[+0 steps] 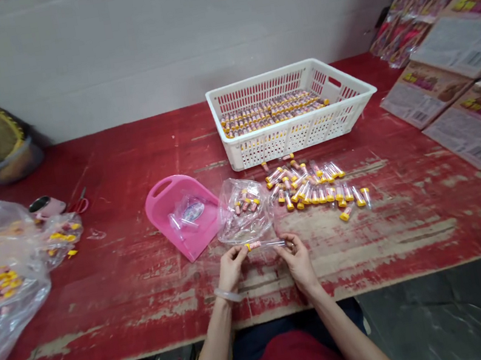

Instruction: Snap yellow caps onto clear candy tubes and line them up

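Observation:
Near the table's front edge, my left hand (232, 267) pinches the yellow-capped, labelled piece (254, 245) at the left end of a clear tube. My right hand (297, 258) holds the clear tube (272, 243) by its right end, so the two parts lie in one line between my hands. Just beyond them is an open clear plastic bag (244, 210) with several yellow-and-pink pieces inside. A pink scoop (186, 238) holding clear plastic items lies left of the bag. To the right, many yellow-capped tubes (310, 183) form a loose pile.
A white basket (297, 133) with rows of capped tubes stands behind the pile. Large plastic bags (1, 269), a cup (46, 206) and red scissors (81, 203) are at the left. Behind them sits a round tub (12, 166). Printed boxes (471, 98) are stacked at the right.

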`<state>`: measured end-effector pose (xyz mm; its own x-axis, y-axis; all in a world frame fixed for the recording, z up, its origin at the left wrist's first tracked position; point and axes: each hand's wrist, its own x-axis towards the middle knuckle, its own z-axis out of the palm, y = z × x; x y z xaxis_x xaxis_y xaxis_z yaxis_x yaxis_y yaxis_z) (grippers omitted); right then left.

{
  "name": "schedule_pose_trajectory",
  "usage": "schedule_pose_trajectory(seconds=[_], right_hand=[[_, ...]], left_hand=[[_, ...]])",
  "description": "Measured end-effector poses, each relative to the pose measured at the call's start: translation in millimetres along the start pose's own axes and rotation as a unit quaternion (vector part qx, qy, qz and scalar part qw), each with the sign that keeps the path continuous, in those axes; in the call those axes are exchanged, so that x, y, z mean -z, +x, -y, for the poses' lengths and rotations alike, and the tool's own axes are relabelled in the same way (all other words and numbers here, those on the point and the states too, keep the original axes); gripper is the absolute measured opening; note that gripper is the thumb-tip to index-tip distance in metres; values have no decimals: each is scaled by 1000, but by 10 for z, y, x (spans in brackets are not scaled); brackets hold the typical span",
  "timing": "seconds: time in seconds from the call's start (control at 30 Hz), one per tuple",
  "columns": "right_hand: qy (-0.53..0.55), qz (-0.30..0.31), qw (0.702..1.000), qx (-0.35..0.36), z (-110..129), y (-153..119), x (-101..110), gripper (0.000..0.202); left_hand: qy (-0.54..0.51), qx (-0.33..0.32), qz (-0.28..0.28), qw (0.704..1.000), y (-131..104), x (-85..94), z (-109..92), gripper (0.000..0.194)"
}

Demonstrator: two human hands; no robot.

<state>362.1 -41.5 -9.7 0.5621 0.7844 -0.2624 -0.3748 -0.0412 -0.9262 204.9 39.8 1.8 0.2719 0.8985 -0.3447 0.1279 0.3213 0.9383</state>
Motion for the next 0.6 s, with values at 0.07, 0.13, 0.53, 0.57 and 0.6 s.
schedule_pose_trajectory(seconds=[0.07, 0.13, 0.53, 0.57, 0.6], right_hand=[[-4, -5, 1000, 6, -16, -5, 19, 46], [-5, -13, 1000, 7, -20, -11, 44, 46], [-19, 28, 999, 1, 22, -71, 47, 43], [-22, 30, 999, -1, 16, -72, 52, 43], [-25, 32, 999, -3, 11, -71, 58, 44]], left_hand=[[3, -1, 8, 1000, -19, -13, -12, 43], [8, 0, 22, 1000, -31, -23, -23, 42], [-3, 7, 69, 998, -90, -139, -4, 41], [-5, 4, 72, 997, -97, -143, -4, 41], [-7, 2, 74, 997, -102, -147, -3, 41]])
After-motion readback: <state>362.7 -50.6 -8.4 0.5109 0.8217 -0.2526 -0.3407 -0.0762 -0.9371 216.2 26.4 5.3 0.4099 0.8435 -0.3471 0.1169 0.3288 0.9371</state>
